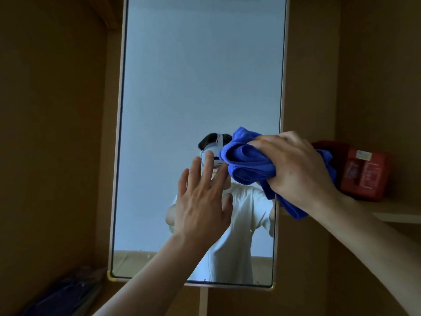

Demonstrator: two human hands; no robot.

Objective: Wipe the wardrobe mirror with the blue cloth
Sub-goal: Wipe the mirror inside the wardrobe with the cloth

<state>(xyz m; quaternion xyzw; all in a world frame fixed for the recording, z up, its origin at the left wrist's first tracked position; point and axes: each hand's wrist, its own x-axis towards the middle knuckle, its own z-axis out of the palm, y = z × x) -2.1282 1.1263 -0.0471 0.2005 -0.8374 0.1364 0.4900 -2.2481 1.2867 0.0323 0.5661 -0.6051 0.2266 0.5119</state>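
The wardrobe mirror (200,76) stands tall and narrow in a pale frame, set between brown wooden panels (57,133); the right grip (296,165) is clenched round the blue cloth (246,160), fingers curled over its bunched middle; the cloth sits at the mirror's right edge, in the lower half of the glass. Most of the bundle bulges out to the left of the knuckles, in thick rolled folds in front of the glass; a loose tail runs under the palm and hangs down to the lower right, crossing the mirror's right frame below the wrist; whether the cloth presses on the glass cannot be told.

The left grip (202,208) is released and holds nothing; its fingers are straight and spread, raised in front of the glass just left of the cloth, a small gap between fingertips and folds; contact with the glass cannot be told. The glass reflects a person in a white T-shirt.

To the right of the mirror a red box (364,172) rests on a shelf (398,210), partly behind the right wrist; dark, unclear things (68,290) lie near the mirror's bottom left corner.
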